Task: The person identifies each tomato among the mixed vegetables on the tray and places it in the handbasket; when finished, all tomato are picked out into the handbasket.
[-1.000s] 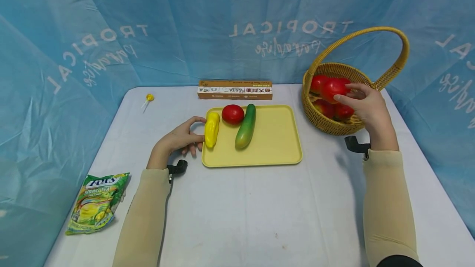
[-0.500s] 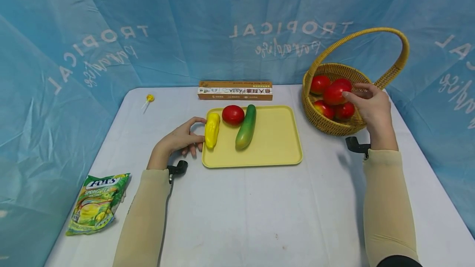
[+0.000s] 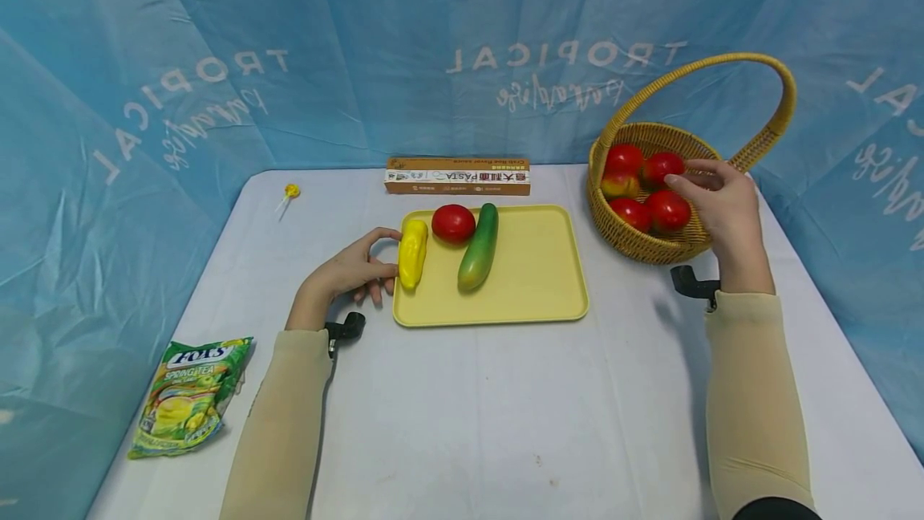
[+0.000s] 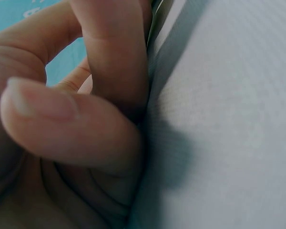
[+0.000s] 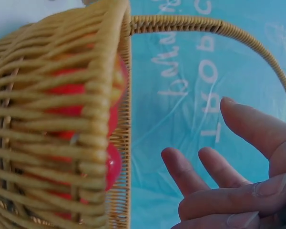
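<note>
Over the right side of a wicker basket [image 3: 635, 247], my right hand [image 3: 722, 203] hovers with its fingers apart. Nothing lies between the thumb and fingers, as the right wrist view confirms. Several red apples [image 3: 667, 211] lie in the basket, one showing a yellow patch. My left hand [image 3: 346, 267] rests at the left edge of a yellow tray [image 3: 534, 279], fingers loosely bent. Its thumb and index fingertips are right beside a yellow banana [image 3: 412, 255]; whether they touch it I cannot tell. On the tray also lie a red tomato-like fruit [image 3: 453, 224] and a green cucumber [image 3: 478, 249].
A pasta box [image 3: 457, 176] stands at the back edge of the white table. A yellow lollipop [image 3: 291, 191] lies at the back left, a green candy bag [image 3: 189, 398] at the front left. The basket's tall handle [image 3: 776, 115] arches above it.
My right hand held a red apple above the others and has let it go; the apples have shifted in the basket. My left hand has stayed put.
</note>
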Demonstrator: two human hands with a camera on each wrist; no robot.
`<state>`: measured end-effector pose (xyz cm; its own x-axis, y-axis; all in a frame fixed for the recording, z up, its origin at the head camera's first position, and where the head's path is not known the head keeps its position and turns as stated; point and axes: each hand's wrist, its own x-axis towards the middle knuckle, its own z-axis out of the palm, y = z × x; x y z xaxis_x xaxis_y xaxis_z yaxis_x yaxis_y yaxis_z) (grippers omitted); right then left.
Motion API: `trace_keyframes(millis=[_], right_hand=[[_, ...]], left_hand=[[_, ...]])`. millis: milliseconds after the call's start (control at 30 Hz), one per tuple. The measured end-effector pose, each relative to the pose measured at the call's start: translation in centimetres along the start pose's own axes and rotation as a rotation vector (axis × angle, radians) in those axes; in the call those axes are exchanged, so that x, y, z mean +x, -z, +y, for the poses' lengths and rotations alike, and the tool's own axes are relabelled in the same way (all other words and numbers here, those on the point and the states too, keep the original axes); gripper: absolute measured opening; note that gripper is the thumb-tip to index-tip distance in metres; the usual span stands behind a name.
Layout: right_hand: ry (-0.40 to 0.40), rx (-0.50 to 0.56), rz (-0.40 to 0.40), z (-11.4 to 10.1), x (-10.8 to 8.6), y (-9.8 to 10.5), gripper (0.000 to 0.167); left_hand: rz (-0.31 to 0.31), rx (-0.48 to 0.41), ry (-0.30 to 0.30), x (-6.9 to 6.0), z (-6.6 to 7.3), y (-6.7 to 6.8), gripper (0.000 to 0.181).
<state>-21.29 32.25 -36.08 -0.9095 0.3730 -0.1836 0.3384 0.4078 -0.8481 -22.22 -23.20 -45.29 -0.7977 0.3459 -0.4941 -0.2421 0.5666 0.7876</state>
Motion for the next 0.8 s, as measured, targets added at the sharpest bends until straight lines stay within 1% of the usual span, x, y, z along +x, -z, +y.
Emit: trace_keyframes(millis=[233, 333, 433, 633, 800], right_hand=[[0.013, 0.005, -0.023, -0.9, -0.7, -0.3, 0.073], [0.039, 0.021, -0.04, -1.4, -1.4, -0.4, 0.072], [0.079, 0.03, -0.065, -2.1, -2.3, -0.7, 0.07], [0.177, -0.024, -0.116, -3.6, -4.1, -2.3, 0.068], [0.297, -0.016, -0.222, -4.5, -5.3, -4.5, 0.065]], left_hand=[[0.003, 0.019, 0.006, 0.1, 0.1, 0.1, 0.072], [0.004, 0.021, 0.008, 0.1, 0.1, 0.1, 0.072], [0.003, 0.019, 0.008, 0.1, 0.0, 0.1, 0.072], [0.002, 0.011, 0.005, 0.0, 0.1, 0.1, 0.071], [-0.001, 0.008, 0.011, 0.0, 0.2, 0.1, 0.07]])
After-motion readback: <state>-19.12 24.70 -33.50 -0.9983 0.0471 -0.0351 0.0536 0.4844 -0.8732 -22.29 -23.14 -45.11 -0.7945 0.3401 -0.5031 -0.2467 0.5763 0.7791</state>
